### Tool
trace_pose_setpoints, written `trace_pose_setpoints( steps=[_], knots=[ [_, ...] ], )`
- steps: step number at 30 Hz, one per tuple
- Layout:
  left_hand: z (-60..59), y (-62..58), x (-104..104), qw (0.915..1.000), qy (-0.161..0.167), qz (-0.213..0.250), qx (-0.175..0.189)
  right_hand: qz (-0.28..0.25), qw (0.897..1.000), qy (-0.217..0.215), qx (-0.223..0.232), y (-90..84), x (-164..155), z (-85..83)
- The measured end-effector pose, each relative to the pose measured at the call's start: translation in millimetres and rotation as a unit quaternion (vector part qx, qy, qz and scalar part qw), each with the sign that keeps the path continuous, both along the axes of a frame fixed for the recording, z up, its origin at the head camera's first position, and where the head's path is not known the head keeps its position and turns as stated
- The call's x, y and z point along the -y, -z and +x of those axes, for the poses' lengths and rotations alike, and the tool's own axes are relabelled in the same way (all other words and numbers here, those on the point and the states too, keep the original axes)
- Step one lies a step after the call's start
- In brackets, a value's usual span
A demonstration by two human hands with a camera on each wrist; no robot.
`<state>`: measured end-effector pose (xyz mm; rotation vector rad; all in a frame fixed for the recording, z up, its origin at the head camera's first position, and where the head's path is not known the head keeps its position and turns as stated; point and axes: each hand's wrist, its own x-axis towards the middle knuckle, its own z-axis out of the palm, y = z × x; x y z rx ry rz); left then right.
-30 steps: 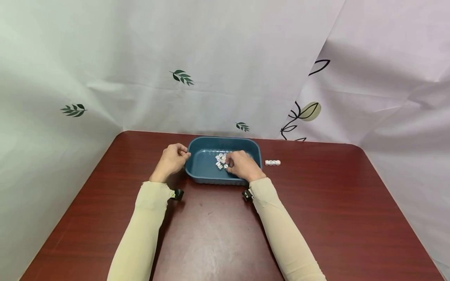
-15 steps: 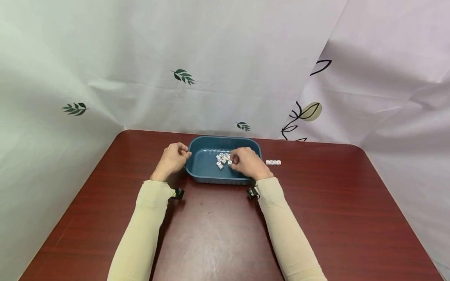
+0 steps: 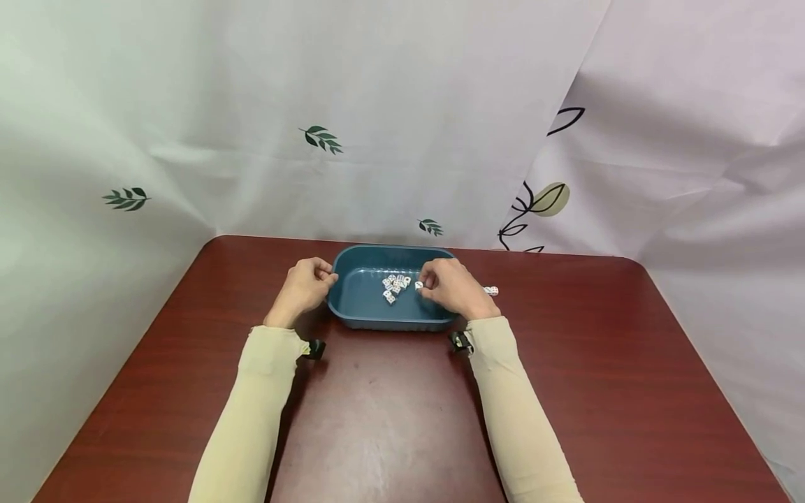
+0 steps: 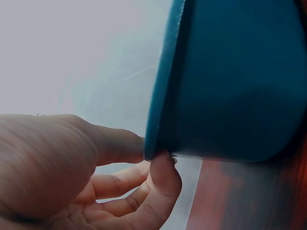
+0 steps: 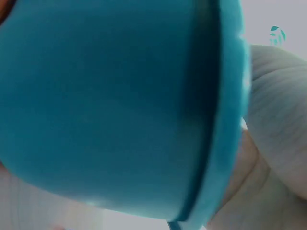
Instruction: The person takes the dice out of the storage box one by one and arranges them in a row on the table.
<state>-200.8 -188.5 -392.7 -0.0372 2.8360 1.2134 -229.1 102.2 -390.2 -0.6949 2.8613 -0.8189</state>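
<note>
A blue rectangular tray (image 3: 390, 325) stands near the back of the table. My left hand (image 3: 305, 286) pinches its left rim; in the left wrist view, thumb and finger meet at the rim's corner (image 4: 152, 143). Inside lies a loose cluster of white dice (image 3: 396, 285). Over the tray's right part, my right hand (image 3: 454, 288) pinches a single white die (image 3: 418, 286) between thumb and fingertips. In the right wrist view the tray's wall (image 5: 115, 105) hides those fingertips.
On the table just right of the tray is a short row of dice (image 3: 492, 290), partly hidden behind my right hand. The dark red wooden table (image 3: 377, 419) runs back to a white patterned curtain (image 3: 377, 175).
My right hand has drawn right and slightly back from the dice cluster, carrying one die with it. The left hand keeps its hold on the tray's rim.
</note>
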Motion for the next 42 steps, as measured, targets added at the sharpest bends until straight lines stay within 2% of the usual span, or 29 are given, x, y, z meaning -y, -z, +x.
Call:
trace_pose_setpoints(
  steps=[13,24,42],
  knots=[
    [1.3,2.6,-0.9,1.0000,-0.004,-0.001,-0.001,-0.017,1.000,-0.005,-0.003,-6.8,-9.4,6.4],
    [2.4,1.7,0.6,1.0000,-0.001,-0.006,0.001,-0.024,1.000,-0.008,0.015,-13.0,-18.1,9.4],
    [1.5,3.1,-0.7,1.0000,0.003,-0.002,-0.007,-0.030,1.000,0.005,-0.005,-21.1,-34.4,8.7]
  ],
)
